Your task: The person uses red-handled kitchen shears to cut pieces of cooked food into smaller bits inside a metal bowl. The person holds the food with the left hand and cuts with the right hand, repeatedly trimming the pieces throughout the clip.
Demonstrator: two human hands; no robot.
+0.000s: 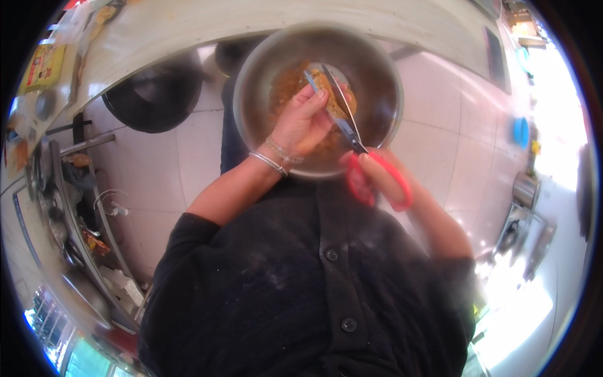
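Observation:
A large round metal bowl (247, 94) lies before me, with small orange-brown pieces spread over its bottom. Over the bowl my left hand (308, 115) grips a brown piece of food (335, 106); I cannot tell which food. My right hand (384, 169) holds scissors with red handles (400, 188), and their blades are apart around the brown food. The blade tips point away from me, just past my left fingers. A bracelet and a bangle sit on my left wrist. Part of the bowl's contents is hidden beneath my hands.
A long pale counter (188, 28) runs beyond the bowl. Under its edge, at left, stands a large black pan or basin (153, 94) on the tiled floor (155, 165). A metal rack (89, 202) with cookware is on the left. At right are a blue container (521, 133) and a metal pot (525, 190).

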